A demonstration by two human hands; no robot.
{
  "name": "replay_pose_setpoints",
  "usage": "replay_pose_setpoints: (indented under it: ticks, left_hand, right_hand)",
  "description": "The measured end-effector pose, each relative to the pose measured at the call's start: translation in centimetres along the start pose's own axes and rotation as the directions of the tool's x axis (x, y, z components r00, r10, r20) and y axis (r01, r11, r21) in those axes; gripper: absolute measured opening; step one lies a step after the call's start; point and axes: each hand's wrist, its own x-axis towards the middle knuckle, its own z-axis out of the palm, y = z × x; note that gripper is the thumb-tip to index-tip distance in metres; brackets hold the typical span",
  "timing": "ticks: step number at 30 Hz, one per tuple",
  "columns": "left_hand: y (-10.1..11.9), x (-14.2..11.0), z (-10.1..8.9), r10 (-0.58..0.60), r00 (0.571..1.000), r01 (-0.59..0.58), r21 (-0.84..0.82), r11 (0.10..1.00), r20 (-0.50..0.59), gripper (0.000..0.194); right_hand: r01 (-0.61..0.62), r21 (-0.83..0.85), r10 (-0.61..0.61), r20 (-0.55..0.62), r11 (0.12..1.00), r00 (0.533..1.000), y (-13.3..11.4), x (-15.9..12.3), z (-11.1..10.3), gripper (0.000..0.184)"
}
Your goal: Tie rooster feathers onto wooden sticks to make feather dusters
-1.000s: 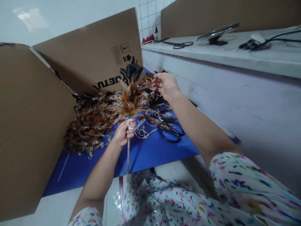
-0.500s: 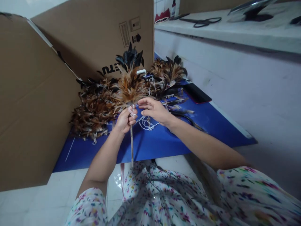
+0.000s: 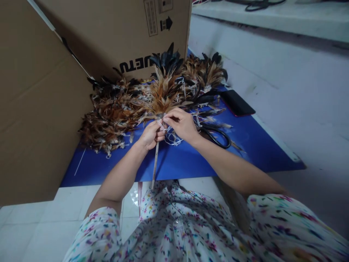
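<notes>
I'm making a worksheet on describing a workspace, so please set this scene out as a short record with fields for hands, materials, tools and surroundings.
Left hand: closed around a thin stick
Right hand: fingertips at a white strip beside the left hand; grip unclear
Stick's upper end: brown-and-black feather tuft
Materials: feather pile, left of the tuft
Tool: black looped handle, partly hidden; phone-like dark slab beyond it
Surface: blue tabletop
Surroundings: cardboard panel at left

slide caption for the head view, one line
Left hand grips a feathered stick over a blue tabletop, right hand at the base of its feathers.
</notes>
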Motion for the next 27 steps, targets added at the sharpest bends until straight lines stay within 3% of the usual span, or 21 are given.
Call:
replay_pose_setpoints:
  ticks: [4, 10, 12, 15, 19, 22, 24, 27]
  left_hand:
    - [-0.3, 0.0, 0.0, -0.043, 0.999, 0.043, 0.020, 0.999, 0.013, 0.030]
    - [-0.5, 0.1, 0.1, -0.087, 0.995, 0.085, 0.046, 0.995, 0.046, 0.025]
    - [-0.6, 0.1, 0.1, -0.097, 0.995, 0.095, 0.067, 0.993, 0.032, 0.025]
    - [-0.7, 0.1, 0.3, -0.099, 0.995, 0.097, 0.095, 0.991, 0.013, 0.022]
    - [-0.8, 0.0, 0.5, -0.126, 0.992, 0.125, 0.132, 0.983, -0.005, 0.020]
    - [-0.8, 0.0, 0.7, -0.138, 0.990, 0.143, 0.165, 0.976, -0.040, 0.018]
    - [-0.8, 0.1, 0.7, -0.141, 0.989, 0.147, 0.174, 0.974, -0.048, 0.017]
    - [-0.8, 0.2, 0.5, -0.159, 0.987, 0.159, 0.172, 0.972, -0.016, 0.015]
  right_hand:
    - [0.046, 0.006, -0.046, -0.012, 0.999, 0.999, 0.9, -0.4, -0.1, 0.010]
    - [-0.017, 0.037, 0.014, 0.078, 0.999, 0.997, 2.0, -0.4, -0.7, 0.010]
    - [0.039, -0.012, -0.037, 0.126, 0.999, 0.991, 1.8, -0.3, -1.2, 0.008]
    - [0.217, -0.112, -0.189, 0.220, 0.970, 0.957, 1.5, 0.0, -2.1, 0.014]
    - [0.446, -0.151, -0.366, 0.377, 0.882, 0.851, 1.6, 0.3, -2.8, 0.025]
    - [0.541, -0.151, -0.432, 0.446, 0.827, 0.784, 2.0, 0.2, -2.9, 0.028]
    - [0.561, -0.163, -0.443, 0.454, 0.811, 0.773, 2.3, 0.1, -2.8, 0.027]
    - [0.518, -0.138, -0.429, 0.405, 0.844, 0.808, 2.5, 0.0, -2.4, 0.028]
